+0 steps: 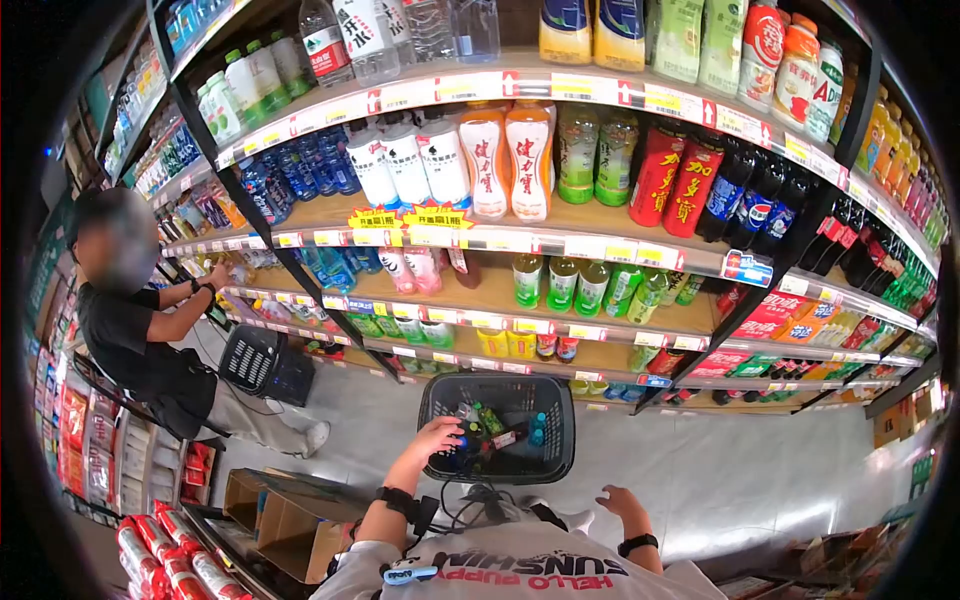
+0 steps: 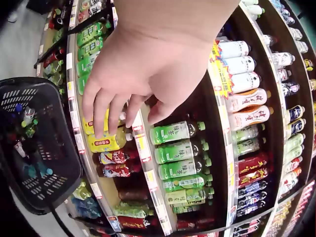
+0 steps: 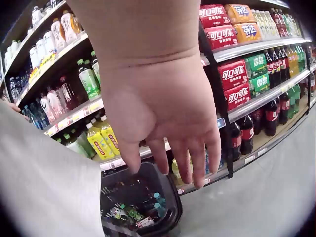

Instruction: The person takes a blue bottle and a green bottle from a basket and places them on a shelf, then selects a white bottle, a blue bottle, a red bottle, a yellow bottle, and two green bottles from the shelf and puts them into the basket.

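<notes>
My left hand (image 1: 438, 440) hovers over the left rim of a dark shopping basket (image 1: 497, 390). In the left wrist view its fingers (image 2: 101, 111) are loosely extended and hold nothing; they overlap the shelf with yellow bottles (image 2: 106, 142) there. Several bottles lie in the basket, among them a green-labelled one (image 1: 489, 418), a dark one with a pale label (image 1: 505, 438) and blue-capped ones (image 1: 538, 428). To the right of the basket, my right hand (image 1: 622, 503) hangs with relaxed fingers and nothing in it. The right wrist view shows its bare palm (image 3: 168, 108) above the basket's side.
Shelves of drinks stand in front, with green tea bottles (image 1: 592, 287) and orange-and-white bottles (image 1: 529, 160). At left another person (image 1: 150, 320) reaches to the shelf beside a second basket (image 1: 250, 358). Cardboard boxes (image 1: 290, 520) and red packets (image 1: 165, 555) lie near my left side.
</notes>
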`<state>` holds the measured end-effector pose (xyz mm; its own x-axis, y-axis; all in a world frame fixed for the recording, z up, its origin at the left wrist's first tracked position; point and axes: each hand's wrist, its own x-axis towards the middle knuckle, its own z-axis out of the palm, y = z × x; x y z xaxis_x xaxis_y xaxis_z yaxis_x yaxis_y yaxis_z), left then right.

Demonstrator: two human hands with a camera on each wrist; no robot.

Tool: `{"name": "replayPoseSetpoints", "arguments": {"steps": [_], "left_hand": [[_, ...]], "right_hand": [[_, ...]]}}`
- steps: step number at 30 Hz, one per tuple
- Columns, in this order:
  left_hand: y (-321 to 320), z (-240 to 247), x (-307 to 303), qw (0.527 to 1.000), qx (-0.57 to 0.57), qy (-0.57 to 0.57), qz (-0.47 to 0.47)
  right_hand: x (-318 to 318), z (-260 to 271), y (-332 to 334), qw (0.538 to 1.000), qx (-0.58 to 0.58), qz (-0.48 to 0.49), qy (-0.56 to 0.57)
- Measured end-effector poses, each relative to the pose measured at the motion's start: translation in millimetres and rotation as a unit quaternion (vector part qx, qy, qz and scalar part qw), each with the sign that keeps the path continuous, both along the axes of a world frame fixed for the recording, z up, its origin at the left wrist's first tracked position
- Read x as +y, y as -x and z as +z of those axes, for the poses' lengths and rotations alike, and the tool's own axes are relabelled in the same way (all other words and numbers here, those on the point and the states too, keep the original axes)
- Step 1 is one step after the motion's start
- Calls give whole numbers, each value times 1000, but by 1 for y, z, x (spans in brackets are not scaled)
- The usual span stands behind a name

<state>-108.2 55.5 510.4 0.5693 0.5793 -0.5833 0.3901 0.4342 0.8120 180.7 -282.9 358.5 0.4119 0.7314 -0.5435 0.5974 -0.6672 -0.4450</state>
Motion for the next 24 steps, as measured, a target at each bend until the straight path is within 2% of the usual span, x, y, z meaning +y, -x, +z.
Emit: {"name": "replayPoseSetpoints", "arguments": {"steps": [4, 5, 6, 7, 9, 11, 12, 14, 15, 17, 19, 20, 21, 22, 23, 24], "left_hand": [[-2, -5, 6, 997, 15, 26, 78], [-6, -15, 7, 994, 33, 35, 103], [-10, -23, 6, 993, 24, 32, 114], [-14, -31, 7, 991, 13, 28, 129], [-33, -22, 1, 990, 10, 32, 140], [-42, -38, -2, 973, -70, 13, 219], [-42, -54, 1, 969, -91, -7, 229], [-39, -67, 8, 957, -112, -32, 265], [-33, -79, 18, 956, -98, 14, 277], [-22, -115, 32, 944, -73, 117, 299], [-5, -161, 43, 937, -97, 150, 300], [1, -184, 52, 939, -36, 174, 294], [14, -224, 53, 951, -5, 152, 269], [29, -251, 48, 966, 93, 66, 234], [63, -359, 44, 923, 275, -249, -97], [58, -270, 41, 923, 345, -119, 123]], "right_hand": [[47, 8, 0, 982, -33, 73, -168], [61, 6, 3, 980, -47, 90, -169], [79, 34, 8, 980, -27, 110, -163], [91, 25, 12, 977, -20, 102, -185], [116, 46, 25, 979, 55, 80, -180], [128, 38, 34, 976, 87, 108, -167], [128, 33, 37, 974, 101, 123, -163], [129, 26, 42, 977, 57, 174, -109], [133, 24, 43, 975, 34, 201, -86], [144, 33, 47, 982, 70, 171, -49], [155, 39, 50, 983, 106, 147, -20], [176, 68, 58, 982, 161, 80, 56], [187, 68, 56, 980, 145, 120, 64], [194, 67, 56, 976, 132, 158, 68], [201, 66, 56, 971, 121, 194, 71], [212, 69, 57, 967, 110, 217, 74]]}}
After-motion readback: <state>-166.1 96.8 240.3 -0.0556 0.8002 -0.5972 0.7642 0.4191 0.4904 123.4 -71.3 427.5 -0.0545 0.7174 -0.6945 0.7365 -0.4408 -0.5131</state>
